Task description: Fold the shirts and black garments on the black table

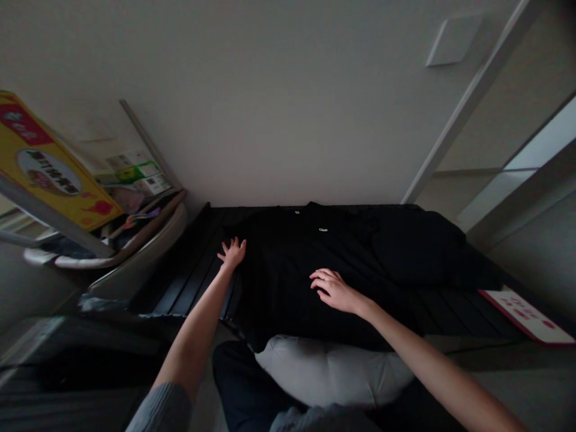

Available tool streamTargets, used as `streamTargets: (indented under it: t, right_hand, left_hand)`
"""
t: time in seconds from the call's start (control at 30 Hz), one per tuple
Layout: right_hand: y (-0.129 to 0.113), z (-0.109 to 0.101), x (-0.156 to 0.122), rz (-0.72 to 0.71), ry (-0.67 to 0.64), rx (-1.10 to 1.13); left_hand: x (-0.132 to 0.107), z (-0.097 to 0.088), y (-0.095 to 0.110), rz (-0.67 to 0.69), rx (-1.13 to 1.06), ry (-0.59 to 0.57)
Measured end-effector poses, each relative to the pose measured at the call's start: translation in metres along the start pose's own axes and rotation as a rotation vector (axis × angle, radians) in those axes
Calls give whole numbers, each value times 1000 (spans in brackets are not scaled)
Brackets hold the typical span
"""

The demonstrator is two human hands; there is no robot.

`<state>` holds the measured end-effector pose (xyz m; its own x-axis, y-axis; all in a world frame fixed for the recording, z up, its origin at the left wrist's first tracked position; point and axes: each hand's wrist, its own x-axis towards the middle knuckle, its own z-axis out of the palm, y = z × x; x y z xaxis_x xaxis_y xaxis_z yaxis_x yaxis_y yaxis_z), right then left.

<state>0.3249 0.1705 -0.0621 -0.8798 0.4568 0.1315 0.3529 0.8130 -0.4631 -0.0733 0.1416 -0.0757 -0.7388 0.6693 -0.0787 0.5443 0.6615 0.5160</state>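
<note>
A black shirt (279, 276) lies spread on a dark slatted surface (184, 282), with a small white label near its neckline and a small white mark on its chest. At the shirt's left edge, near the sleeve, is my left hand (233, 254), its fingers spread and nothing in them. My right hand (335, 291) rests on or just above the middle of the shirt; its fingers are loosely bent and apart, holding nothing. I cannot tell if the palm touches the cloth. Dark folded cloth (418, 246) lies to the right of the shirt.
On the left stands a light-coloured bin (157, 240) with a yellow printed box (54, 174) and small packets. A white card with a red border (526, 315) lies at the right end. A grey cushion (333, 369) is on my lap. A wall (297, 120) rises behind.
</note>
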Motion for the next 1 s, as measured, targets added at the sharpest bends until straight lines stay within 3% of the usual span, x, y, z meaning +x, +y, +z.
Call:
streamTargets:
  t: [0.13, 0.3, 0.43, 0.53, 0.7, 0.83, 0.9, 1.0]
  right_hand:
    - [17, 0, -8, 58, 125, -68]
    - [45, 5, -17, 164, 320, -191]
    - [61, 16, -26, 243, 390, -254]
    - [64, 20, -30, 249, 378, -272]
    - [61, 17, -29, 262, 357, -275]
    - [61, 16, -28, 257, 356, -272]
    - [61, 16, -28, 255, 365, -267]
    - [61, 15, -29, 257, 379, -262]
  left_hand:
    - [7, 5, 13, 23, -102, 46]
    - [9, 11, 41, 183, -263, 114]
    - [10, 23, 81, 433, -473, 134]
    - [7, 40, 120, 652, -561, 79]
    - [-12, 90, 168, 921, -357, -157]
    - [-35, 125, 174, 883, 76, -359]
    - [-43, 131, 172, 866, 143, -369]
    - [-49, 122, 173, 878, 148, -362]
